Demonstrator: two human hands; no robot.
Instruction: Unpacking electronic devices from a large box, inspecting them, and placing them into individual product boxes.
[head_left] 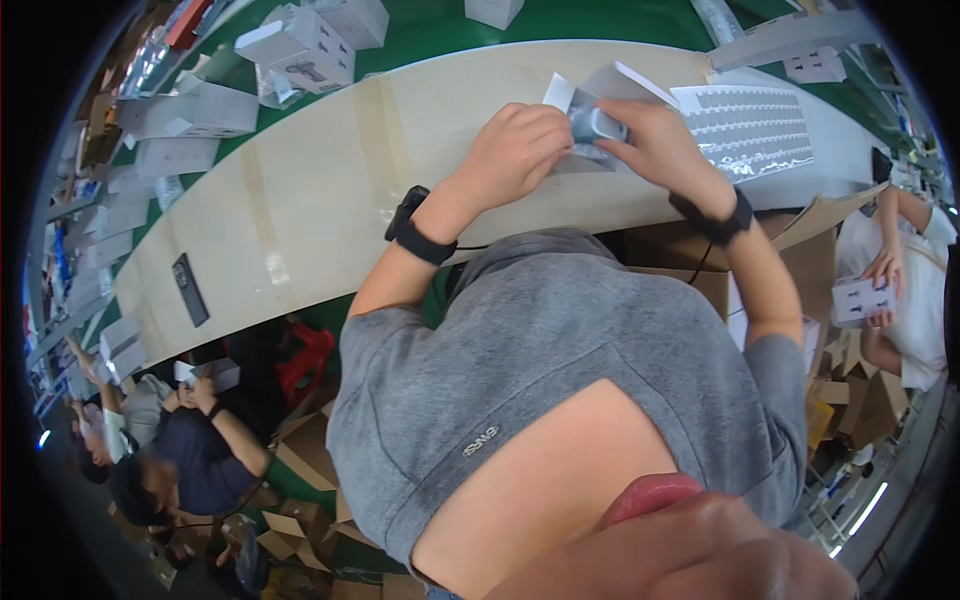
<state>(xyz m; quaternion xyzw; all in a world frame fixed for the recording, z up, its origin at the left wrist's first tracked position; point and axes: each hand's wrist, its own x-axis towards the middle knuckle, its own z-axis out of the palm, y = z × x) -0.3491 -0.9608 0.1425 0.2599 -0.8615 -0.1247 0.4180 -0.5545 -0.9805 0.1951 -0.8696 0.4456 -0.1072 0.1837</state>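
Note:
A small grey-blue rounded device (600,124) sits at the mouth of an open white box (633,84), near the middle of the workbench. Clear plastic shows around its lower side. My right hand (665,145) grips the device from the right, thumb below and fingers above. From the left, my left hand (520,150) has its fingers curled together against the device and the plastic. What lies between those fingertips is hidden. Just right of the box lies a sheet of white labels (755,130) with a glossy backing.
The pale workbench (320,190) carries a dark flat bar-shaped object (188,290) at its left end. White boxes (300,50) stand beyond the far edge. An open cardboard carton (800,245) is by my right side. Co-workers handle white boxes at lower left and far right.

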